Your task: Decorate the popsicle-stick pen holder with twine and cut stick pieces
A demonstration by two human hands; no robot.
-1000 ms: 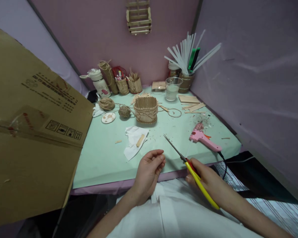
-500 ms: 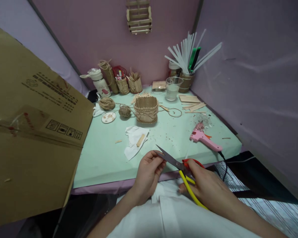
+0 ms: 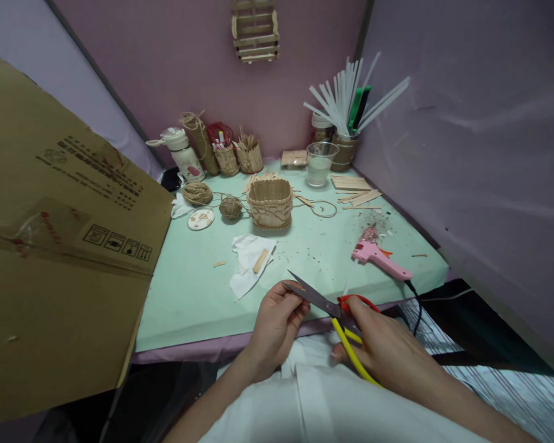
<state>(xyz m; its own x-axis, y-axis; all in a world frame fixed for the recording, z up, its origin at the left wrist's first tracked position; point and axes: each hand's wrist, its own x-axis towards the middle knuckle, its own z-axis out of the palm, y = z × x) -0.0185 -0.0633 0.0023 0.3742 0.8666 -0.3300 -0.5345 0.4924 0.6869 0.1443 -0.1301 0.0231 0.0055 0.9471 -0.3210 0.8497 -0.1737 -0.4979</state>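
Two hands work close together before my lap: my left hand [image 3: 277, 317] is pinched around a pale sliver [image 3: 303, 288], too small to make out, while my right hand [image 3: 378, 341] grips the scissors [image 3: 321, 303], my fingers hiding part of the red and yellow handles. A second ago the blades were together, pointing out over the bench [image 3: 180, 301]; now they're parted, at my left fingertips. Further out, the basket [image 3: 271, 212] stands upright, its floor hidden from me. Left of it, a white dish [image 3: 192, 225] carries wood-coloured scraps. Behind are a pen holder [image 3: 228, 163] with markers and a wooden cup [image 3: 250, 161] full of sticks. A clear cup [image 3: 318, 171] holds cloudy liquid, partly covering a jar [image 3: 322, 123]; the brown pot [image 3: 345, 154] beside it bristles with white sticks [image 3: 341, 101]. The hanging wooden rack [image 3: 257, 42] is cut off at the top.
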